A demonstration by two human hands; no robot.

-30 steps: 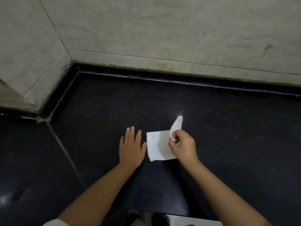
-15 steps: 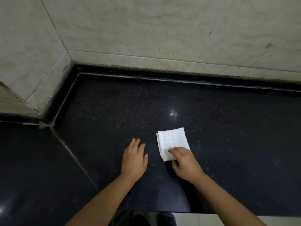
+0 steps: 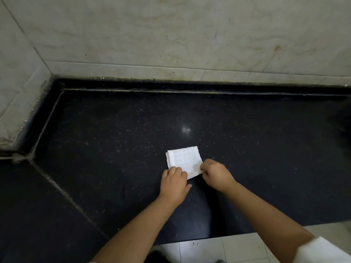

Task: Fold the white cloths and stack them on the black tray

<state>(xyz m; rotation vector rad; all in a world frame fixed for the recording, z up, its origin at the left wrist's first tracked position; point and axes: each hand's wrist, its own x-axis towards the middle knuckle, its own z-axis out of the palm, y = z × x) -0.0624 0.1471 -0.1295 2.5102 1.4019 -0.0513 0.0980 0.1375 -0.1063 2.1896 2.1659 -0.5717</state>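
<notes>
Both my hands pinch the near edge of the folded cloth (image 3: pixel 185 161) at frame centre: left hand (image 3: pixel 175 182), right hand (image 3: pixel 215 172).

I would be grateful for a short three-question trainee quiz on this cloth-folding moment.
1. True or false: the white cloth lies on a black tray.
2. Which hand is at the cloth's near right corner? A) left hand B) right hand
3. Fill in: the cloth rests on the dark ____.

Key: 1 false, no tray is in view; 2 B; 3 countertop.
</notes>
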